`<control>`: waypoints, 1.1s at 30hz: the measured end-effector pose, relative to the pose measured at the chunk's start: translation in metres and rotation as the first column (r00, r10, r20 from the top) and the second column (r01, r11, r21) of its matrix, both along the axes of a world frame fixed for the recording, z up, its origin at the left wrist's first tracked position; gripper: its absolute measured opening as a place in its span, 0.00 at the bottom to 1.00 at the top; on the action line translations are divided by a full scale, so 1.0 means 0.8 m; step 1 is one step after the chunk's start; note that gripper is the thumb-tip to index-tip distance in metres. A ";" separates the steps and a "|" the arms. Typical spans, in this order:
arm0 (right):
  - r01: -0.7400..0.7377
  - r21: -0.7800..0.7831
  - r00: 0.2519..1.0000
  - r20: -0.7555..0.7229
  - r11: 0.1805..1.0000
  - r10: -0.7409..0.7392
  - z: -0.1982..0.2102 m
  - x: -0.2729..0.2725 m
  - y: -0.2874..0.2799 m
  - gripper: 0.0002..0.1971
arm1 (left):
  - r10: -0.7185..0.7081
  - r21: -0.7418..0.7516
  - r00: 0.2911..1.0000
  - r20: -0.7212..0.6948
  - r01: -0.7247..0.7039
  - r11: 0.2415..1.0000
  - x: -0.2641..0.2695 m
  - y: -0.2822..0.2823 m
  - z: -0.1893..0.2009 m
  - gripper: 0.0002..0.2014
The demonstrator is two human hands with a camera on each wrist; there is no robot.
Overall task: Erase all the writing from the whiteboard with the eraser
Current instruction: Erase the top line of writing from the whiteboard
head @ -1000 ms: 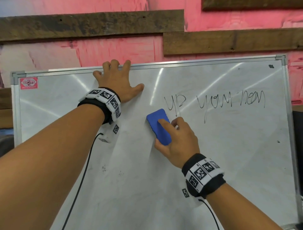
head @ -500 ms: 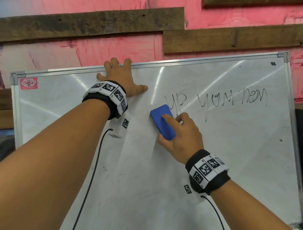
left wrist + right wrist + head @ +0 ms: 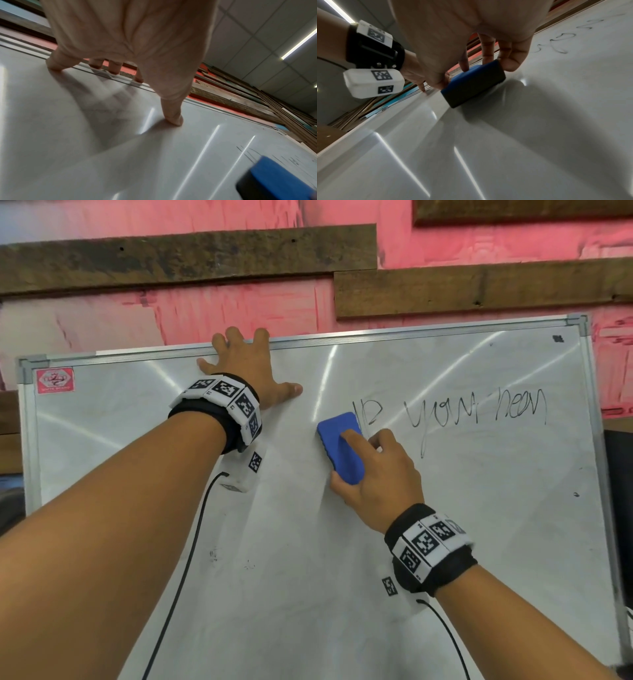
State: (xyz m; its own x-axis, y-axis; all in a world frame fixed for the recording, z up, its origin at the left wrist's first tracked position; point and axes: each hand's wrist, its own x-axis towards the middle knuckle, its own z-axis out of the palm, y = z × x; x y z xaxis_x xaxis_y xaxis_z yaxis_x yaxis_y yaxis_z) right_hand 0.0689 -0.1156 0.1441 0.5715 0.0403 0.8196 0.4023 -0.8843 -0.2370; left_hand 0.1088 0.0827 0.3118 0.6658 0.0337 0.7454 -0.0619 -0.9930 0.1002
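A white whiteboard (image 3: 479, 525) leans against a pink wall. Black handwriting (image 3: 455, 416) runs across its upper right part. My right hand (image 3: 373, 470) grips a blue eraser (image 3: 340, 448) with a black felt face (image 3: 471, 88) and presses it flat on the board just left of the writing's first letters. My left hand (image 3: 246, 364) lies spread near the top middle, fingers over the top frame edge (image 3: 109, 73) and thumb (image 3: 173, 115) on the board surface. The eraser (image 3: 278, 180) shows at the lower right of the left wrist view.
A red label (image 3: 54, 380) sits in the board's upper left corner. Dark wooden planks (image 3: 188, 258) cross the wall above. Small black specks (image 3: 576, 494) dot the board's right side. Thin black cables (image 3: 191, 542) hang from both wristbands.
The eraser and my right hand have slid up and to the right, reaching the first letters and wiping part of the "u". My left hand stays on the top edge.
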 end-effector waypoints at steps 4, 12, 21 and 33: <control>-0.008 0.003 1.000 -0.004 1.000 0.008 -0.004 0.000 -0.003 0.29 | 0.006 0.017 1.000 0.014 -0.006 1.000 -0.002 0.001 -0.004 0.49; 0.008 0.002 0.999 0.034 1.000 -0.008 0.033 -0.001 -0.007 0.26 | -0.023 0.061 0.991 0.135 0.015 0.998 0.000 0.007 -0.017 0.45; -0.004 -0.004 1.000 -0.006 1.000 0.004 -0.001 -0.007 -0.021 0.27 | -0.042 0.107 0.990 0.134 0.028 0.994 0.001 0.013 -0.033 0.45; -0.017 -0.014 1.000 -0.023 1.000 0.017 -0.014 -0.013 -0.023 0.27 | -0.060 0.112 0.976 0.210 0.037 0.993 -0.001 0.002 -0.049 0.41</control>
State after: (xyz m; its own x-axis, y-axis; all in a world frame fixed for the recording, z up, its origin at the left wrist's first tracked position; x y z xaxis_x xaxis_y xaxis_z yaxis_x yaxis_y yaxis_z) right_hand 0.0588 -0.1339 0.1332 0.5892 0.0613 0.8056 0.4118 -0.8807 -0.2341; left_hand 0.1080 0.0844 0.2726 0.4909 -0.0826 0.8673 -0.1191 -0.9925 -0.0271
